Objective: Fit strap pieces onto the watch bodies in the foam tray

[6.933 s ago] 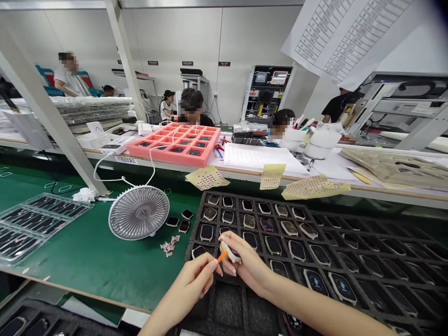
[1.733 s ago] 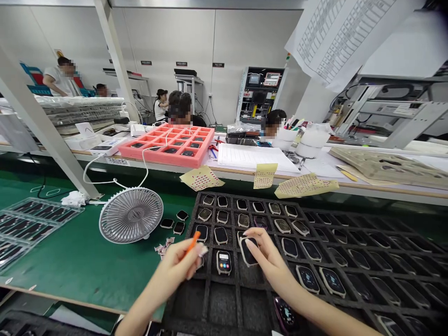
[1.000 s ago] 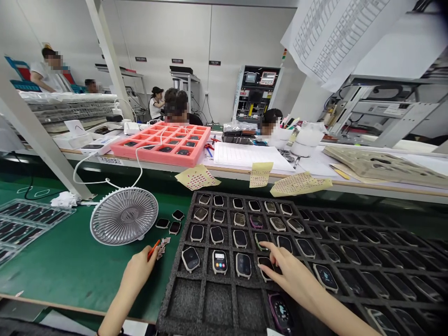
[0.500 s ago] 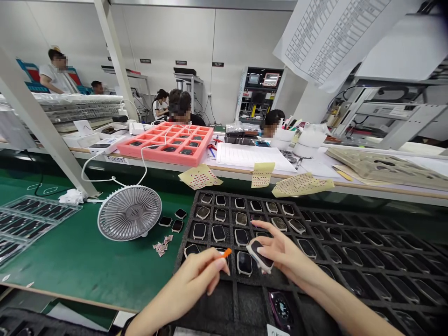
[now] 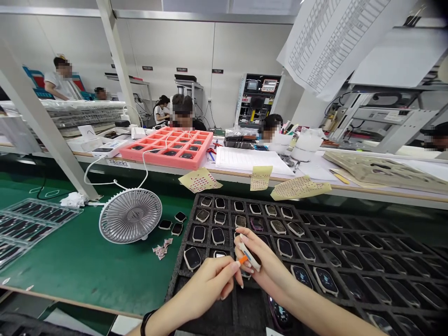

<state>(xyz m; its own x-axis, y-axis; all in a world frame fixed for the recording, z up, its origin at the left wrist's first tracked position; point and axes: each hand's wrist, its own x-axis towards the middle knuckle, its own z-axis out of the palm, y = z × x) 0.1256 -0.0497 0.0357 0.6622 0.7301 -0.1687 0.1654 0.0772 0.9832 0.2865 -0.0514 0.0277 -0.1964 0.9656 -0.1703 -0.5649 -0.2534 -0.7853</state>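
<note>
Orange plastic pick (image 5: 241, 260) pinched between thumb and fingers of left hand (image 5: 206, 284), tip at edge of white-rimmed smartwatch (image 5: 249, 255). Watch tilted, gripped in curled fingers of right hand (image 5: 268, 275). Both hands over black foam tray (image 5: 245, 313) holding rows of watches (image 5: 285, 248). Desk fan (image 5: 130, 215) on green mat (image 5: 80, 275), left of tray.

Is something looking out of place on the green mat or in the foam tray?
Yes. Three black watch bodies lie loose on the green mat beside the fan, outside the foam tray, with paper scraps near them. Also, one watch at the tray's left side sits tilted in its cell.
</note>
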